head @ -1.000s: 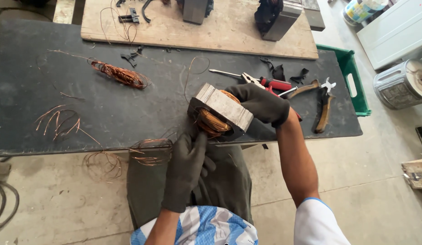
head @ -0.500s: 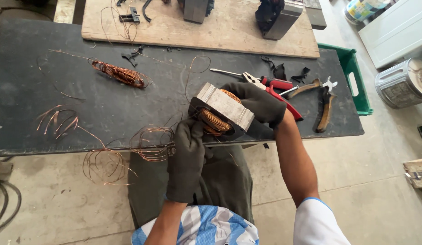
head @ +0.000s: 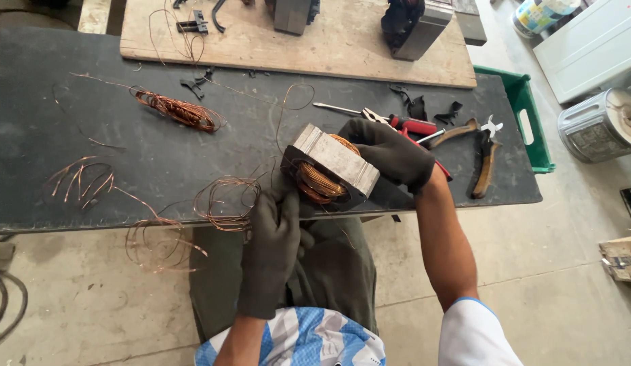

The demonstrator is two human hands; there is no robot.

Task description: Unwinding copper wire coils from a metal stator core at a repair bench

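The dark surface (head: 71, 135) stretches ahead of both hands, with a pale wooden board (head: 329, 47) lying on it farther off. Well off to the right of the right hand, on the floor, stand a white cabinet-like box (head: 593, 41) and a dented round metal tin (head: 600, 125); a green plastic crate (head: 529, 118) hangs at the surface's right end, and a small tub with a coloured wrapper (head: 536, 13) sits beyond it, its print too small to make out. The motor stator (head: 329, 169), a blocky grey laminated steel core wound with copper, is held up between the hands at the near edge of the surface. It looks heavy and rigid, with hard corners, so the flat steel sides are the safe place to grip; the copper windings look springy and sharp-ended, fit to tug but not to carry the weight by. The right hand (head: 390, 152), gloved, is wrapped over the core's far side, fingers curled tight. The left hand (head: 275, 247), also gloved, closes around the lower end by the coil. Loose copper wire loops (head: 224, 200) lie just left of the left hand, a wire bundle (head: 180, 112) farther off, and red-handled pliers (head: 414, 129) just behind the right hand.
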